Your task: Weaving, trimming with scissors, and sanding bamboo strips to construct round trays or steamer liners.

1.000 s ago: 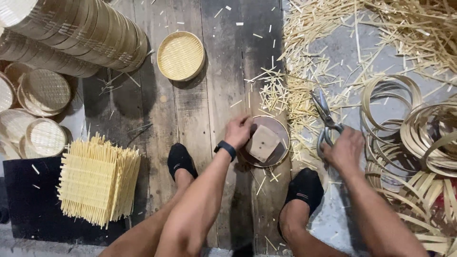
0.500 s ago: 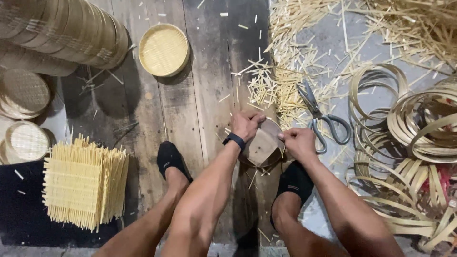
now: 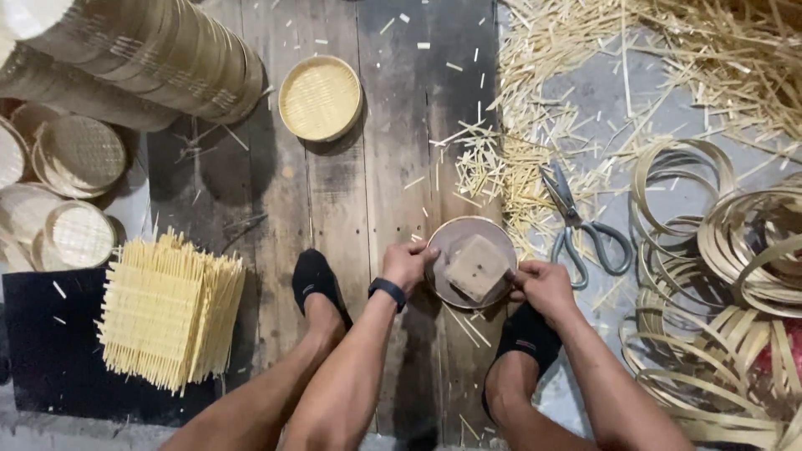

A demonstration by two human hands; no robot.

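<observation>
In the head view, a round bamboo ring [image 3: 470, 262] with a square woven mat [image 3: 476, 267] laid on it is gripped at its rim by the left hand [image 3: 407, 265] and right hand [image 3: 541, 286], fingers closed on it, between the feet on the plank floor [image 3: 368, 167]. Seating the mat is judged in hand; even pressing seems called for. Scissors [image 3: 576, 221], bamboo hoops [image 3: 718, 250] and finished trays [image 3: 320, 98] lie around.

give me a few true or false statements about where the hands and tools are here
1. Both hands grip the round ring: true; left hand and right hand hold the round ring at its sides.
2. The scissors are in the right hand: false; the scissors lie on the floor beside it.
3. A square block sits inside the ring: true.
4. The stack of square woven mats lies right of the feet: false; the stack of square woven mats lies left.
</observation>
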